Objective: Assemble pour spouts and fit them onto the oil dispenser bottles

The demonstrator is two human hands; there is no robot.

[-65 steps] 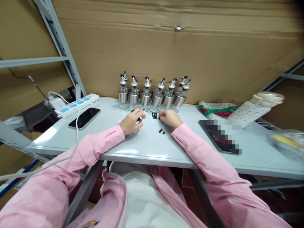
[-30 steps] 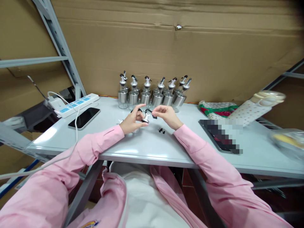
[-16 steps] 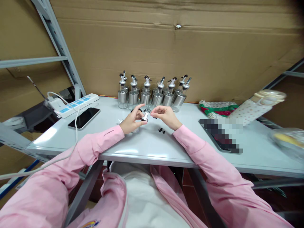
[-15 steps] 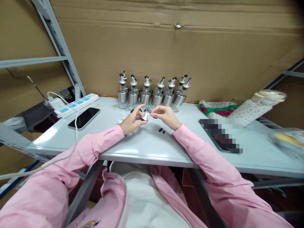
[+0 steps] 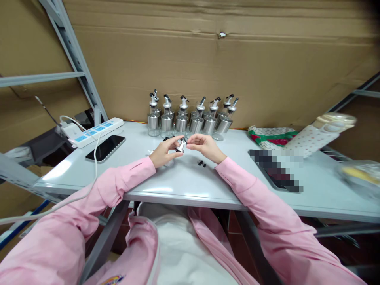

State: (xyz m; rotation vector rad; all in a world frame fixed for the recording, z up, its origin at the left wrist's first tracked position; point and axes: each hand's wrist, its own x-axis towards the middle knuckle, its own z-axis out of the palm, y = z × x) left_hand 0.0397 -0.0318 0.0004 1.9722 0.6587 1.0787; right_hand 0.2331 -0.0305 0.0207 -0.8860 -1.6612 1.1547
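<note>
Holds a white pourer (image 5: 181, 147) with a dark base between the thumb and fingers of the left hand (image 5: 164, 153), in front of the bottle row (image 5: 181, 124). Pinches a small black lever (image 5: 185, 140) at the pourer's top with the right hand (image 5: 206, 146), with fingertips nearly together, likewise in front of the bottle row; cannot tell if joined or merely touching. Has in that bottle row clear glass bottles with metal sleeves, standing close together, topped with pale spouts and black levers; cannot make out the contents behind the sleeves. Has well to the right of the bottle row a dotted white tumbler (image 5: 311, 137) under a cream lid, then, farther right and nearer, a clear wrapping (image 5: 366, 174) around something yellow, blurred. Shows small black pieces (image 5: 202, 164) in front of the bottle row, right of its centre; a patterned cloth (image 5: 271, 136) to its right. Shows to its left a power strip (image 5: 96, 133) and, nearer, a phone (image 5: 106, 148). Works over a pale grey table (image 5: 190, 182), spread to both sides of the bottle row. Faces a cardboard wall (image 5: 219, 71) behind it, with a grey metal frame (image 5: 71, 49) to its left
</note>
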